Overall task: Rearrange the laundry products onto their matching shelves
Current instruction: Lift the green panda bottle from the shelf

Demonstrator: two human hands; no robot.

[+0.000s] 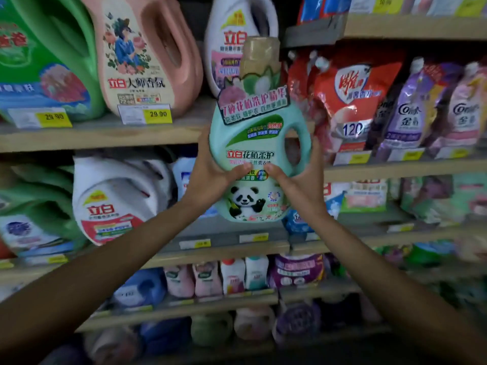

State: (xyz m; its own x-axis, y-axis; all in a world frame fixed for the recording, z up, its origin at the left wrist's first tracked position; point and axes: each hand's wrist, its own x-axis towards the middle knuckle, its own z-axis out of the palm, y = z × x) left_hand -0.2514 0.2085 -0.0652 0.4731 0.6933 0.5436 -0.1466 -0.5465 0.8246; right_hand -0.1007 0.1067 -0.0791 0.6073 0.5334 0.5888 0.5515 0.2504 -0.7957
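I hold a mint-green detergent bottle [250,143] with a panda on its label and a tan cap upright in front of the shelves. My left hand [210,172] grips its left side and my right hand [295,180] grips its right side below the handle, thumbs nearly meeting on the label. The bottle's top overlaps a white detergent jug [237,35] on the upper shelf [105,135]. The bottle's base hangs above the middle shelf [224,248].
A green jug [44,61] and a pink jug [147,56] stand on the upper shelf at left. Red and purple refill pouches [369,101] fill the right side. A tilted white jug [116,201] leans on the middle shelf at left. Small bottles line the lower shelves [237,280].
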